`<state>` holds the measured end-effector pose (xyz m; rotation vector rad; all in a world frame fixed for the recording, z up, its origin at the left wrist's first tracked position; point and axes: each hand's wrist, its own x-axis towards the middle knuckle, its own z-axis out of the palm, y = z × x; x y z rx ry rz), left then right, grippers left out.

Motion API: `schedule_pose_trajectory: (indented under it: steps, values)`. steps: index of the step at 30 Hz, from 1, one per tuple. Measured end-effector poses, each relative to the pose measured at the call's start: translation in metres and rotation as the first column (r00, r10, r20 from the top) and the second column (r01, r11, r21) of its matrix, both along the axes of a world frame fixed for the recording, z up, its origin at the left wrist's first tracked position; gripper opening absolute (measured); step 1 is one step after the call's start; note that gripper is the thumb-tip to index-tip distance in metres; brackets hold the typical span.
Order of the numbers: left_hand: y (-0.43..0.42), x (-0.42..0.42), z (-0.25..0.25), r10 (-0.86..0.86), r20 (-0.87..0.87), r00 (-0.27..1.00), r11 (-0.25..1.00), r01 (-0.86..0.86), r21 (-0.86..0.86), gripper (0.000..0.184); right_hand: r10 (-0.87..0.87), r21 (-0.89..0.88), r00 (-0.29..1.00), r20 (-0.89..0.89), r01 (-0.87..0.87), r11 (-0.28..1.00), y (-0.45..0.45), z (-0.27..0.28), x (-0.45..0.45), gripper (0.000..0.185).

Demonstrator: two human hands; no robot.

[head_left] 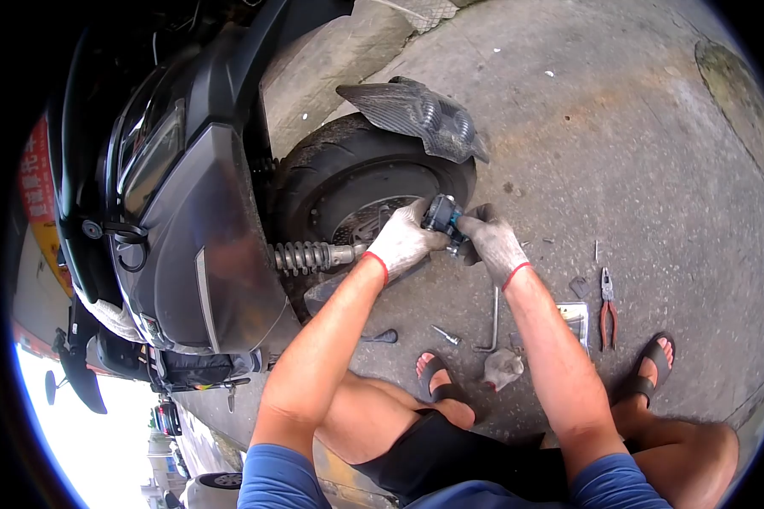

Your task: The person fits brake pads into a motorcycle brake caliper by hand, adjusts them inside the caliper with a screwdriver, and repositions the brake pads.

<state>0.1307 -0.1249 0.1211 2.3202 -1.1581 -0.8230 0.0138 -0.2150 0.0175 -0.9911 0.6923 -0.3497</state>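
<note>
In front of the scooter's rear wheel (314, 174), both my gloved hands hold a small black brake caliper (440, 214) with blue parts on it. My left hand (401, 239) grips its left side, fingers closed around it. From the right, my right hand (492, 242) closes on the blue side, and its fingertips are partly hidden. Behind my left hand a brake disc (367, 222) shows in the wheel. A coil shock absorber (310, 257) extends toward my left wrist. Both white gloves have red cuffs and dark, dirty fingers.
A carbon-patterned fender (420, 119) sits above the tyre. Red-handled pliers (608, 310), an L-shaped wrench (494, 321), a small metal tool (446, 335), a clear package (575, 318) and a crumpled glove (502, 368) lie on the concrete. The scooter body (221, 229) stands left.
</note>
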Motion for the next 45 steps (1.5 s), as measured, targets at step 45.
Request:
schedule_pose_trajectory:
  steps: [45]
  values:
    - [0.022,0.005,-0.006,0.126,-0.257,0.958,0.972,-0.170,-0.160,0.066,-0.349,-0.372,0.937,0.030,0.334,0.866,0.045,-0.003,0.010,0.036]
